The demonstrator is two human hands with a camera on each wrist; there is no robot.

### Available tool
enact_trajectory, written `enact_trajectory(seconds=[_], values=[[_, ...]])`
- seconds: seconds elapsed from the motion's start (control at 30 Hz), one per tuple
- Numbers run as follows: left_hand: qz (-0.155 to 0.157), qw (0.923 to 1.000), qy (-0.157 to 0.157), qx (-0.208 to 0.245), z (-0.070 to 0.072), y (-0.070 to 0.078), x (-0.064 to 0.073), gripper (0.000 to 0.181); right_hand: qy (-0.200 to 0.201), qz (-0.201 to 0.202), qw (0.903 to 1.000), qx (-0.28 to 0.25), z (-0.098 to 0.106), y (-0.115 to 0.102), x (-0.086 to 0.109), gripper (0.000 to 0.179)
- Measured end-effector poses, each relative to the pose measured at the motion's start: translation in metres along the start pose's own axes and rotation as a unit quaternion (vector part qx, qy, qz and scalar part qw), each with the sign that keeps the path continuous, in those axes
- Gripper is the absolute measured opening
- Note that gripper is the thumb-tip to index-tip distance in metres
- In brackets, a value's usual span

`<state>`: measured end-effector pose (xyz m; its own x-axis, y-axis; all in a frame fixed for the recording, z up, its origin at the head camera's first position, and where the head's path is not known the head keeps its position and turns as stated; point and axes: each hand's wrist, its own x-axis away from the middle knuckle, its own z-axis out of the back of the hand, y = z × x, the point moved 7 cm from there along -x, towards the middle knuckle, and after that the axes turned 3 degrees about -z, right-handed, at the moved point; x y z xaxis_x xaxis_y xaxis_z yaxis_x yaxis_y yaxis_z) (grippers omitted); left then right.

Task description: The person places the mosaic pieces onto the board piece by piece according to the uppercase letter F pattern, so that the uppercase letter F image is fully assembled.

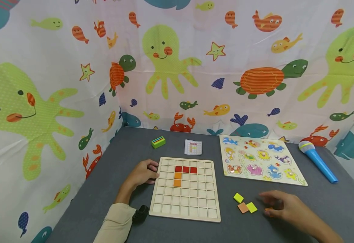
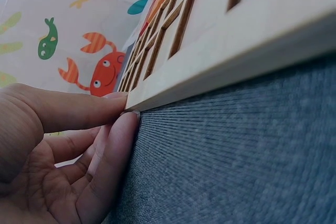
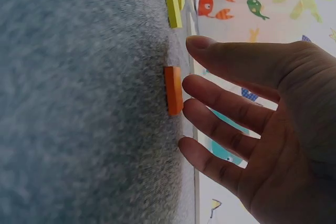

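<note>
A wooden grid board (image 1: 188, 204) lies on the table with three red tiles (image 1: 186, 169) in a row and two orange tiles (image 1: 177, 179) running down from the row's left end. My left hand (image 1: 142, 173) pinches the board's left edge between thumb and finger, as the left wrist view shows. Over at the right, my right hand (image 1: 286, 206) hovers with loosely bent fingers around a loose orange tile (image 3: 174, 91). Its fingertips (image 3: 193, 83) are very close to that tile; contact is hard to tell. Nearby lie two yellow tiles (image 1: 251, 207) and another orange tile (image 1: 243, 208).
Behind the board are a small printed pattern card (image 1: 193, 147) and a green block with coloured stripes (image 1: 158, 142). A sea-animal peg puzzle (image 1: 263, 158) lies at the back right, beside a blue toy microphone (image 1: 319, 163). A patterned curtain (image 1: 201, 77) hangs behind the dark table (image 1: 104, 209).
</note>
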<state>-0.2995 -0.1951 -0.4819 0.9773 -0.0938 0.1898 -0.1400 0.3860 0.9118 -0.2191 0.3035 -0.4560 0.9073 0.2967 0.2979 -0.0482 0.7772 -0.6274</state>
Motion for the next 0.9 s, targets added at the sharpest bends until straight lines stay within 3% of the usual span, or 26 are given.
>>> enact_trajectory(seconds=[0.33, 0.9], values=[[0.0, 1.0, 0.001, -0.001, 0.0, 0.002, 0.001, 0.044, -0.018, -0.002, 0.9998, -0.006, -0.004, 0.005, 0.002, 0.051], [-0.003, 1.0, 0.007, -0.004, -0.001, 0.0, 0.0, 0.044, -0.012, -0.009, 0.9998, 0.014, -0.006, 0.015, 0.009, 0.053]])
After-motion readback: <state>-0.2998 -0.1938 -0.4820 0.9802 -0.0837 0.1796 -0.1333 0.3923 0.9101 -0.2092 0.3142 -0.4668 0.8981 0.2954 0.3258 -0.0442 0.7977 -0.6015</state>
